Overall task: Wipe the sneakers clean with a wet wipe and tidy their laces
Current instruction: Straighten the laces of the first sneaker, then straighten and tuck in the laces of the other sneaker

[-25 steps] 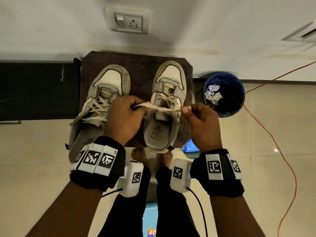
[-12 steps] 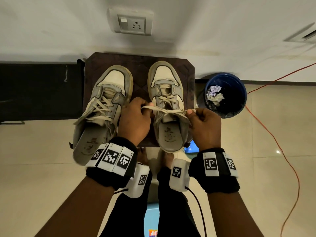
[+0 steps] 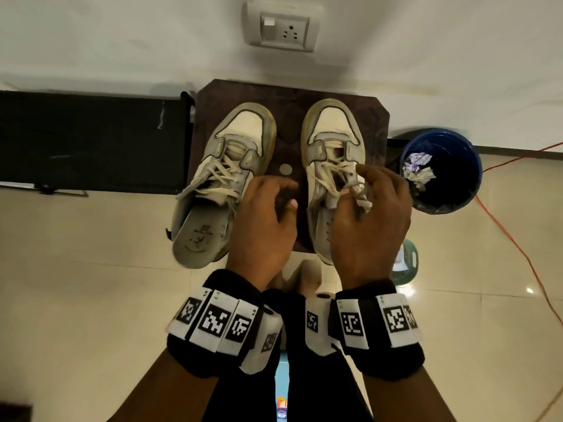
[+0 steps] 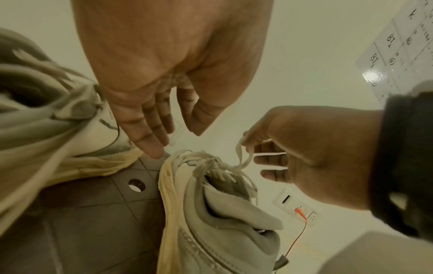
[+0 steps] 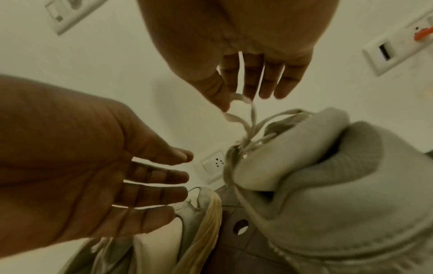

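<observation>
Two worn white-and-grey sneakers stand side by side on a dark brown stool (image 3: pixel 292 99), toes toward the wall. The left sneaker (image 3: pixel 225 178) has loose laces spread over its tongue. My right hand (image 3: pixel 353 182) hovers over the right sneaker (image 3: pixel 332 141) and pinches a loop of its lace (image 3: pixel 364 204) between thumb and forefinger. In the right wrist view the lace (image 5: pixel 236 98) runs down from that pinch to the knot. My left hand (image 3: pixel 288 194) hangs between the two sneakers, fingers (image 4: pixel 150 129) straight and holding nothing. No wet wipe is in either hand.
A blue bin (image 3: pixel 441 190) with crumpled wipes stands right of the stool. An orange cable (image 3: pixel 518 248) trails over the tiled floor at right. A black panel (image 3: pixel 91 138) lies left of the stool, a wall socket (image 3: pixel 281 27) above it. A green mesh object (image 3: pixel 409 263) sits near my feet.
Both hands were pulling the right sneaker's lace ends taut sideways. My left hand has let go and opened; my right hand has moved in over the sneaker with a lace loop.
</observation>
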The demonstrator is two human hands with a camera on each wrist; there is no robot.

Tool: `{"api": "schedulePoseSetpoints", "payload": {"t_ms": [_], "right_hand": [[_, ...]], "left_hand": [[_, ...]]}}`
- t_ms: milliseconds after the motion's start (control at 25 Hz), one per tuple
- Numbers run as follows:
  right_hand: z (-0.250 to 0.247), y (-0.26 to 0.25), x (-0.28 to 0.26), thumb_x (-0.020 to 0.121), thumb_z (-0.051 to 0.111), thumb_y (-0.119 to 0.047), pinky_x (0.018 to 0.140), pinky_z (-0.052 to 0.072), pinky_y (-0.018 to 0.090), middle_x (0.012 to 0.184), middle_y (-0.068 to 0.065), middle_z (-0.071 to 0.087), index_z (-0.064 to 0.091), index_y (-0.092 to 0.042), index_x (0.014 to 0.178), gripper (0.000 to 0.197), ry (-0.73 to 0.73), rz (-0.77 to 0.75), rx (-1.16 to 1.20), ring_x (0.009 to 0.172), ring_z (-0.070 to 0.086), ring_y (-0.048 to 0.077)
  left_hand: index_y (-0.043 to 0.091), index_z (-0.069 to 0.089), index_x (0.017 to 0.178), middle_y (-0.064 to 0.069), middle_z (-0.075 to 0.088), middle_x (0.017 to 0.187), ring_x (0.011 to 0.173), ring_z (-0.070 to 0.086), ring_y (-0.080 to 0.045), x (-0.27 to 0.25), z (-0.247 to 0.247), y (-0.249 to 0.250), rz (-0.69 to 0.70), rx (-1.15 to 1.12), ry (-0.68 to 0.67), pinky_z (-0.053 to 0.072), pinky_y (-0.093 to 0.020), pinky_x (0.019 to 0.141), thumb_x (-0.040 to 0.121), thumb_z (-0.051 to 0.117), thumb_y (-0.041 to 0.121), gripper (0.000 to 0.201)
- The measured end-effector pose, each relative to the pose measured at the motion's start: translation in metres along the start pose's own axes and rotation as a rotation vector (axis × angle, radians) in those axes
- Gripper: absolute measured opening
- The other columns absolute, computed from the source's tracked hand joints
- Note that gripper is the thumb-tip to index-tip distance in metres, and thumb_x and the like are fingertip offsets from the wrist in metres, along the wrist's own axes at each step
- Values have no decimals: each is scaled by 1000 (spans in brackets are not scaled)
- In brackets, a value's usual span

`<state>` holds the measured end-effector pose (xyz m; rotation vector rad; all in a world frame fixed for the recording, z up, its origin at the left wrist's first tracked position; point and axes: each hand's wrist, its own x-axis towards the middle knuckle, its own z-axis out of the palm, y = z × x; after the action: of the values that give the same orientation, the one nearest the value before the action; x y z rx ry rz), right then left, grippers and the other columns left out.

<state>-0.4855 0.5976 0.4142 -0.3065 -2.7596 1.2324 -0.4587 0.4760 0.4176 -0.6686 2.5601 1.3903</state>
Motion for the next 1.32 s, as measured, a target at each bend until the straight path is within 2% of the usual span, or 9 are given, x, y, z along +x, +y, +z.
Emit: {"api": "schedulePoseSetpoints", "payload": {"t_ms": [160,320,520,640,800,920,1000,1200,1320], "right_hand": [[-5,-27,-13,80,61,-14,87,46,29,109,5,62,65,-12,107,27,-22,-130,32,103,55,20],[19,-42,-20,86,62,-17,84,52,35,99,-1,70,66,-17,110,24,-420,-33,51,92,64,12],[74,-39,-33,87,59,-24,92,50,37,112,-1,68,60,-23,119,32,-792,127,22,105,62,17],[93,-34,-38,84,57,-28,89,52,41,106,-1,70,63,-20,116,34,-781,208,115,100,64,15],[88,-32,-43,87,63,-23,73,55,38,77,0,71,73,-13,88,14,-677,289,154,74,66,13],[78,-42,-39,90,60,-21,58,44,29,60,0,61,66,-11,70,23,-655,320,135,56,53,8],[69,-51,-30,92,57,-21,59,42,28,55,0,57,64,-14,62,31,-652,406,221,55,51,9],[53,-65,-13,79,56,-41,76,48,57,68,22,58,65,-17,58,34,-688,426,348,70,57,38],[50,-73,-11,72,56,-56,71,49,63,78,32,60,63,-5,71,52,-665,358,277,76,59,48]], "left_hand": [[23,63,106,17,61,94,87,60,-1,-18,-35,-11,-56,21,126,48,-16,77,93,56,20,16],[16,64,106,1,67,103,90,61,-13,-14,-81,-41,-48,172,308,46,-20,75,92,58,21,16],[17,62,119,-9,56,128,114,53,-27,12,-98,-67,87,451,60,42,-32,92,91,55,14,29],[20,58,126,-5,47,138,120,51,-25,23,-95,-66,98,432,-125,41,-32,97,92,52,15,35],[18,58,126,-2,50,135,115,55,-22,24,-94,-60,94,403,-95,46,-32,92,91,54,17,35],[21,58,125,1,52,133,115,55,-21,25,-97,-57,95,373,-105,48,-33,89,91,56,19,34],[23,58,125,2,51,133,116,54,-21,27,-99,-57,104,379,-144,49,-33,88,91,56,22,34],[27,54,129,2,44,140,120,52,-21,26,-96,-64,161,327,-261,50,-36,93,92,56,25,36],[27,56,124,-1,44,142,124,49,-25,18,-84,-63,217,330,-227,50,-43,95,89,61,25,36]]}}
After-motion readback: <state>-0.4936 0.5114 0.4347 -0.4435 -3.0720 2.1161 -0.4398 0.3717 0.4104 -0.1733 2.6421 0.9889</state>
